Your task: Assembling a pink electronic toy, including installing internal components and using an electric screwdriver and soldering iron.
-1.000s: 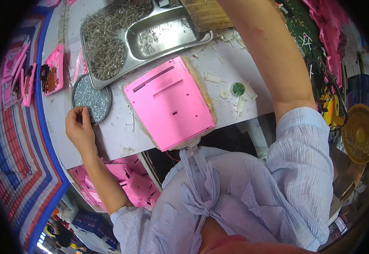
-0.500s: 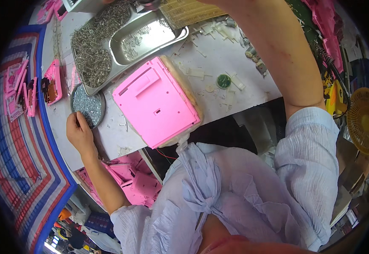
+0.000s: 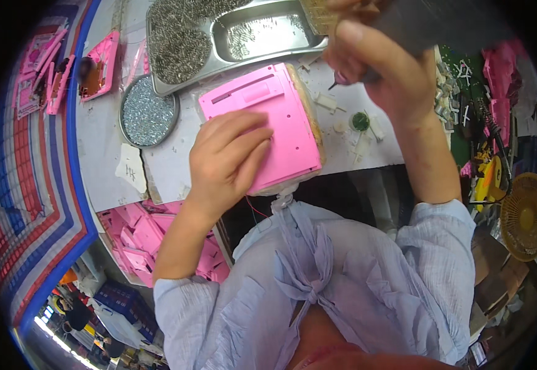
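A pink plastic housing [image 3: 284,142] lies on a pale padded block in front of me, near the table edge. Over its left side, my left hand [image 3: 222,157] reaches with bent fingers, their tips together against the pink face. Anything between those fingertips is too small to make out. My right hand [image 3: 388,74] is wrapped round a dark electric screwdriver [image 3: 438,24], partly blurred. Its thin bit points down toward the housing's upper right corner, apart from it. A round dish of small silvery screws [image 3: 150,112] stands left of the housing.
Beyond the housing lies a metal compartment tray [image 3: 203,80] heaped with small springs. White plastic bits and a green round piece [image 3: 359,121] lie to the right. Pink parts [image 3: 136,237] fill a box below the table's left edge. A yellow fan [image 3: 525,216] stands far right.
My left hand has moved from the screw dish onto the pink housing. The right hand has come back toward me from the far side, bringing the electric screwdriver into view.
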The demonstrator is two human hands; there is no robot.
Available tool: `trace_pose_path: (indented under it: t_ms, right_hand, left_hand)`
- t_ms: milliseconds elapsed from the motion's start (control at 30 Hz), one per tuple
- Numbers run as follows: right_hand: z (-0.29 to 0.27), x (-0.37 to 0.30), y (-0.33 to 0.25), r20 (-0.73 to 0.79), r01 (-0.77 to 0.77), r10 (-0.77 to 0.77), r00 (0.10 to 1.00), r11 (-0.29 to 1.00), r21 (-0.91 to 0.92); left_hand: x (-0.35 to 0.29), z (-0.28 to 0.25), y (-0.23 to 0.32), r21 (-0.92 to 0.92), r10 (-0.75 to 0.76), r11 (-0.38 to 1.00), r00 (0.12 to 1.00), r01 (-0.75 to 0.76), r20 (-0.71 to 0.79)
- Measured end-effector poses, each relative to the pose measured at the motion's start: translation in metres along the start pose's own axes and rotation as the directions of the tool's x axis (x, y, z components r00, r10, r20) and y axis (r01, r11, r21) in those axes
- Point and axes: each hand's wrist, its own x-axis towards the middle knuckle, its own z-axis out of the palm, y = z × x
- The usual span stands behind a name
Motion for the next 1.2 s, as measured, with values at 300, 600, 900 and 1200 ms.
trace_pose_path:
  t_ms: [300, 600, 900, 1200]
  right_hand:
    - [0.009, -0.074, -0.003, 0.244, 0.045, -0.051, 0.968, 0.998, 0.033]
    - [0.024, -0.092, -0.003, 0.264, 0.007, -0.017, 0.964, 0.999, 0.040]
    - [0.049, -0.058, -0.022, 0.299, 0.123, -0.204, 0.932, 0.955, 0.270]
    - [0.075, -0.052, -0.017, 0.285, 0.121, -0.207, 0.936, 0.948, 0.295]
  left_hand:
    - [-0.002, 0.019, -0.015, 0.159, 0.122, 0.979, 0.992, -0.127, 0.042]
    - [-0.007, 0.024, -0.022, 0.128, 0.141, 0.982, 0.990, -0.138, -0.021]
    - [-0.016, 0.018, -0.003, 0.008, 0.073, 0.997, 0.995, -0.073, -0.072]
    - [-0.032, 0.010, 0.004, -0.035, 0.011, 0.999, 0.991, -0.016, -0.130]
